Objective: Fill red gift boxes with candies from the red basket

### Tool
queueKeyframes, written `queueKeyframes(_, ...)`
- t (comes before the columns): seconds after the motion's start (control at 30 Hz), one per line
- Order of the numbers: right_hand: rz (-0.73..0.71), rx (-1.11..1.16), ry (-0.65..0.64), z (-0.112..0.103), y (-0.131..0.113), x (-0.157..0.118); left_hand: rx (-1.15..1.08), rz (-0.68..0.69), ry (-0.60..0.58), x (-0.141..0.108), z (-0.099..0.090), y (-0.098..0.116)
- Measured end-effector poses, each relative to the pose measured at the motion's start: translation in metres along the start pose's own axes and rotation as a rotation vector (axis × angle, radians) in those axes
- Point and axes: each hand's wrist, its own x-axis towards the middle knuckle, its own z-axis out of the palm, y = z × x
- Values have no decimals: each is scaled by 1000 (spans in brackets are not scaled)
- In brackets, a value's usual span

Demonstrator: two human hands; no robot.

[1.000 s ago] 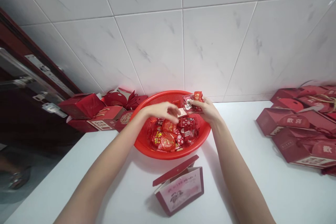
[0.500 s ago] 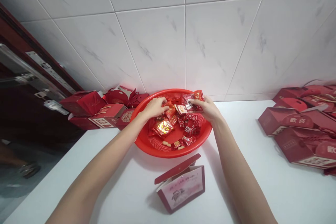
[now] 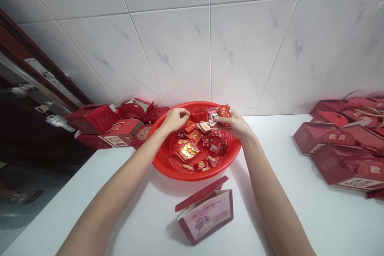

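A red plastic basket [image 3: 196, 175] holds wrapped sweets [image 3: 188, 151] and some peanuts [image 3: 188, 167]. Over its far left side is my left hand [image 3: 176, 121], thumb and fingers pinched together just above a red-orange packet [image 3: 189, 126]; whatever may be between the fingertips is hidden. At the far right rim, my right hand [image 3: 239, 126] grips wrapped candies [image 3: 213, 117], a pink-and-white one and a red one, with the thumb on top. On the near side of the basket stands a gift box [image 3: 208, 218], its red flap raised and a pink printed face towards me.
Red gift boxes [image 3: 121, 132] are piled left of the basket against the tiled wall [image 3: 168, 48]. More red boxes [image 3: 345, 160] stand at the right on the white table [image 3: 270, 160]. A dark door [image 3: 27, 112] is at the left, and a person's foot [image 3: 25, 197] shows below.
My left hand has drawn slightly up and left, off the red-orange packet it was touching. My right hand keeps its candies over the basket. The view has shifted slightly.
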Motion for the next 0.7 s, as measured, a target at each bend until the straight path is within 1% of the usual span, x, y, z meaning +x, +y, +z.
queueKeyframes(0.07, 5, 7, -3, 0, 0, 0, -54, 32, -23, 0, 1, 2)
queueKeyframes(0.13, 12, 16, -3, 0, -1, 0, -65, 23, -56, 0, 2, 0)
queueKeyframes(0.23, 16, 45, 10, -1, -2, -1, 14, -103, -136, 0, 2, -6)
queueKeyframes(0.3, 11, 61, 23, -1, -3, -1, 51, -189, -221, 0, 2, -11)
queueKeyframes(0.4, 6, 61, 26, -1, -4, -1, 34, -233, -369, -3, 1, -14)
queueKeyframes(0.47, 2, 62, 23, -1, -4, 0, 21, -229, -443, -4, 1, -13)
queueKeyframes(0.57, 3, 73, 23, 0, -4, 0, -13, -177, -480, -5, 2, -9)
queueKeyframes(0.63, 6, 75, 26, 0, -4, 0, -71, -94, -462, -3, 4, -7)
queueKeyframes(0.7, 6, 74, 31, 0, -4, 0, -75, -27, -402, -1, 5, -7)
